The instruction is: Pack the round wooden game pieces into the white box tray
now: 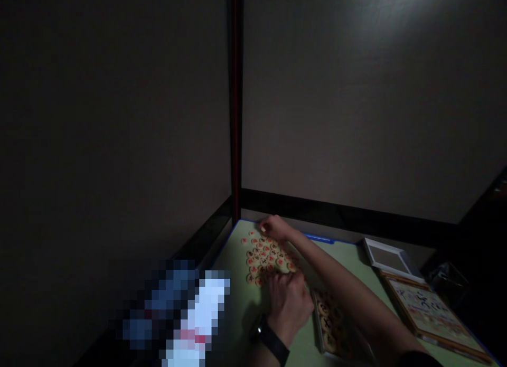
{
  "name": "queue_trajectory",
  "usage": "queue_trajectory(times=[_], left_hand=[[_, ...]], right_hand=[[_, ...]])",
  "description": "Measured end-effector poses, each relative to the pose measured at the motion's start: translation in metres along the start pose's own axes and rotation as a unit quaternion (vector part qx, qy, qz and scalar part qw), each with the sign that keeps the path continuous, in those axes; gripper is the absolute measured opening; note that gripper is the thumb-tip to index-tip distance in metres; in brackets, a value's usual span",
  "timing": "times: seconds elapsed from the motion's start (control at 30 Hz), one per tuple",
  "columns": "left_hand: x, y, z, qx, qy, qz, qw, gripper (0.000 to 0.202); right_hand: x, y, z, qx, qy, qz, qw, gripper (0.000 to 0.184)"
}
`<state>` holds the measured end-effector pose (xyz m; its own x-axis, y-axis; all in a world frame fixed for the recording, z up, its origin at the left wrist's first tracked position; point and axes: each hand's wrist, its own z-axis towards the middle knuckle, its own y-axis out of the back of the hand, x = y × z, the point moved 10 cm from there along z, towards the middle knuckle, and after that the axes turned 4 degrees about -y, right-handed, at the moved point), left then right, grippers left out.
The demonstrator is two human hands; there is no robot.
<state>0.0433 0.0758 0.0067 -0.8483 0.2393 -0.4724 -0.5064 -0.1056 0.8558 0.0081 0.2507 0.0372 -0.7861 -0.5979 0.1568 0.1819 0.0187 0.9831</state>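
A loose cluster of round Chinese chess pieces [261, 260], pale with red or black characters, lies on the green table top [237, 298]. My right hand [276, 227] reaches to the far side of the cluster, fingers pinched around a small pale disc that looks like a chess piece [263, 228]. At the near edge of the pieces is my left hand [291, 301], with a dark watch on its wrist. Its fingers are curled down, and their tips are hidden, so what they hold cannot be made out. Under my right forearm stands a tray [319, 325] of larger-looking chess pieces.
A white, shallow box part [392, 259] lies at the right, by a flat box with a printed picture [435, 314]. Something blue and narrow [320, 238] runs along the back edge. Walls meet behind the table at a dark red post [236, 103]. Blurred-out items [198, 319] are lower left.
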Motion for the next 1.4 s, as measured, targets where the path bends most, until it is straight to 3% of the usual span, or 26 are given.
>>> queue_trajectory(times=[0.2, 0.43, 0.57, 0.63, 0.73, 0.83, 0.9, 0.97, 1.03, 1.1, 1.2, 1.4], left_hand=[[0.0, 0.001, 0.0, 0.026, 0.013, 0.002, 1.0, 0.03], [0.002, 0.003, 0.002, 0.016, 0.025, -0.011, 1.0, 0.03], [0.006, 0.005, 0.002, 0.009, 0.041, -0.004, 0.999, 0.029], [0.009, 0.011, 0.004, -0.016, 0.049, -0.015, 0.999, 0.028], [0.019, 0.025, 0.007, -0.097, 0.069, -0.09, 0.989, 0.019], [0.04, 0.027, 0.01, -0.182, 0.112, -0.258, 0.942, 0.009], [0.052, 0.015, 0.014, -0.207, 0.133, -0.425, 0.871, 0.011], [0.051, -0.008, 0.02, -0.17, 0.146, -0.6, 0.768, 0.016], [0.037, -0.027, 0.024, -0.1, 0.143, -0.72, 0.671, 0.022], [0.021, -0.04, 0.021, -0.043, 0.156, -0.774, 0.612, 0.02], [0.002, -0.046, 0.016, 0.0, 0.17, -0.786, 0.594, 0.009], [-0.034, -0.029, 0.026, 0.045, 0.102, -0.772, 0.626, 0.008]], right_hand=[[0.033, -0.023, 0.025, 0.017, 0.021, -0.024, 0.999, 0.023], [0.037, -0.036, 0.035, 0.038, 0.023, -0.034, 0.998, 0.032], [0.036, -0.037, 0.028, 0.032, 0.015, -0.028, 0.999, 0.027], [0.034, -0.031, 0.02, 0.022, 0.013, -0.016, 1.0, 0.023], [0.025, -0.011, -0.002, -0.005, 0.01, 0.013, 1.0, 0.02], [0.01, 0.02, -0.04, -0.047, 0.005, 0.046, 0.998, 0.023], [0.001, 0.036, -0.074, -0.069, 0.001, 0.062, 0.996, 0.024], [-0.004, 0.051, -0.112, -0.106, 0.009, 0.106, 0.989, 0.018], [-0.004, 0.055, -0.148, -0.126, 0.019, 0.133, 0.983, 0.016], [-0.002, 0.051, -0.177, -0.13, 0.015, 0.118, 0.984, 0.014], [-0.003, 0.048, -0.207, -0.138, -0.006, 0.069, 0.988, 0.017], [-0.026, 0.071, -0.251, -0.195, -0.057, 0.084, 0.976, 0.013]])
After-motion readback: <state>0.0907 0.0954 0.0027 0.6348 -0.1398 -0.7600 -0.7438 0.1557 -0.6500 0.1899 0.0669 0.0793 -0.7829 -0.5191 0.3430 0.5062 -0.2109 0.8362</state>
